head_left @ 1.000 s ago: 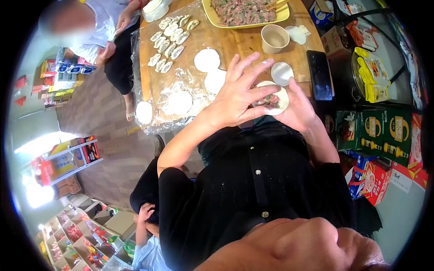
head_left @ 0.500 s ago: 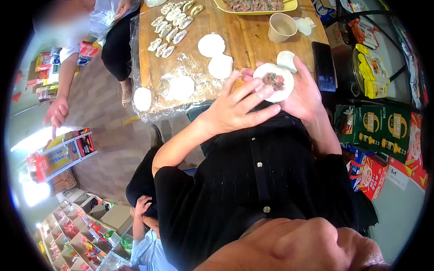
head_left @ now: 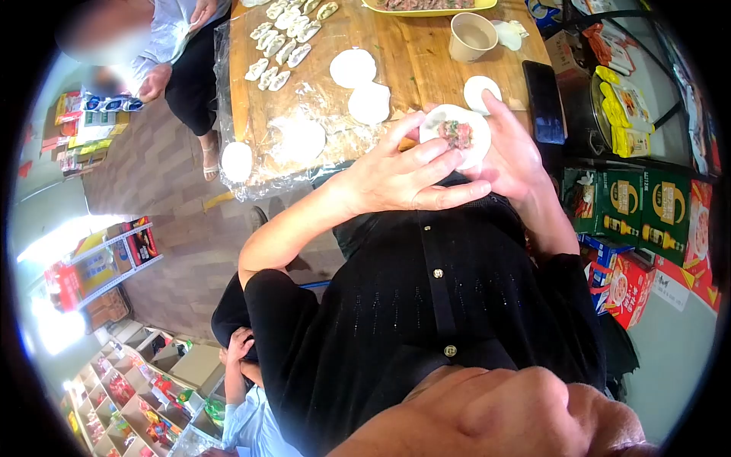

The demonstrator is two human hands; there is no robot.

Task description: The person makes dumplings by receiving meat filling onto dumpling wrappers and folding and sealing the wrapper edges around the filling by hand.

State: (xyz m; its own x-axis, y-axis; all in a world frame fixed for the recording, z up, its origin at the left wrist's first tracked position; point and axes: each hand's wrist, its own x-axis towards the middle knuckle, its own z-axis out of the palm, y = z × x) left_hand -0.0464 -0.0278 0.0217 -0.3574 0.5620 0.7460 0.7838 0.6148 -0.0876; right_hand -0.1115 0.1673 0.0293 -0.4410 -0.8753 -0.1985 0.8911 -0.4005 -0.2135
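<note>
My right hand (head_left: 518,164) holds a round dough wrapper (head_left: 480,129) on its raised palm and fingers, with the thumb up beside the rim. Meat filling (head_left: 456,135) with green bits sits in the middle of this wrapper. From the left, my left hand (head_left: 403,171) reaches over, fingers apart, its fingertips at the filling and the wrapper's lower left edge. Another wrapper (head_left: 478,91) lies on the table just beyond my right thumb. More wrappers (head_left: 369,103) rest to the left, and several shaped dumplings (head_left: 285,52) are in rows at the upper left.
The wooden table (head_left: 411,72) is partly under clear plastic film (head_left: 266,179). Near the back are a paper cup (head_left: 472,36) and a yellow tray (head_left: 426,11) of filling. A phone (head_left: 543,103) lies at the right edge. Two other people are at the left.
Both hands and the wrapper have shifted slightly left from half a second ago. My left fingers have moved in over the filling. The other person's extended arm at the left has drawn back.
</note>
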